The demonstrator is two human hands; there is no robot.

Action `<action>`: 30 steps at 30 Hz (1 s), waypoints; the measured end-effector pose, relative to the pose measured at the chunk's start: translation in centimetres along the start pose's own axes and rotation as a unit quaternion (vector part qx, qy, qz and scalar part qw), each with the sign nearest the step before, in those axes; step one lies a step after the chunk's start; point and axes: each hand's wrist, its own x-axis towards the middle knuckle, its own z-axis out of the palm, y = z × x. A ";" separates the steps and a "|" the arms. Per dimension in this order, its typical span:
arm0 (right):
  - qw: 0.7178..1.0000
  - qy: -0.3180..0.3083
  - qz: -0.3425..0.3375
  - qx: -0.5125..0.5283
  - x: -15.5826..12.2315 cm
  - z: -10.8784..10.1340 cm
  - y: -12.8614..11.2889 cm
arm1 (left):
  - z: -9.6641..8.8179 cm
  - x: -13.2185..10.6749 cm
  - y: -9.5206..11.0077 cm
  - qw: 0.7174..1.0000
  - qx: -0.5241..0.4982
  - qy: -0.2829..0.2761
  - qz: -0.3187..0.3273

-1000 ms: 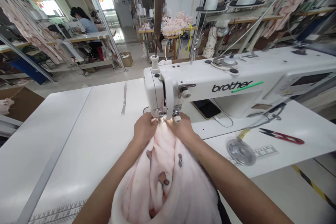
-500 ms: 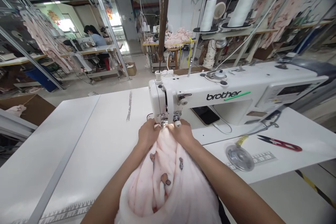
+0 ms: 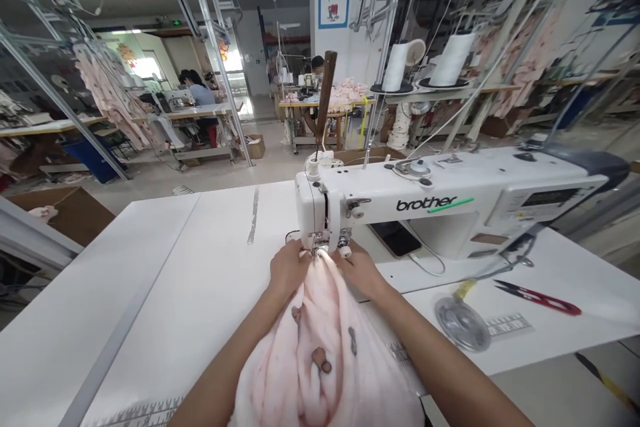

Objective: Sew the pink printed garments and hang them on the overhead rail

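Observation:
A bunched pale pink fleece fabric (image 3: 325, 340) with small brown prints lies on the white table (image 3: 165, 280), its far end under the presser foot of a white Brother sewing machine (image 3: 430, 207). My left hand (image 3: 289, 268) grips the fabric's edge just left of the needle. My right hand (image 3: 361, 271) holds the fabric just right of the needle. Both hands press close to the machine's head.
Red-handled thread snips (image 3: 543, 297) and a clear round disc (image 3: 461, 323) lie on the table to the right. A phone (image 3: 397, 239) rests under the machine arm. Two thread cones (image 3: 425, 60) stand behind. Other people sit at machines in the back.
The view has tilted upward, so machine and hands sit lower in the frame. Both hands stay on the fabric at the needle.

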 end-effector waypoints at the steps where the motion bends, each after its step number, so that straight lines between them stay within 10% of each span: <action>1: 1.000 -0.001 -0.001 0.012 0.0 -0.1 0.3 | 0.0 0.0 0.0 1.000 -0.001 0.000 -0.003; 30: 0.997 -0.009 -0.002 0.077 -0.1 -0.6 -0.3 | -0.4 -0.2 -0.4 0.999 -0.015 -0.043 0.015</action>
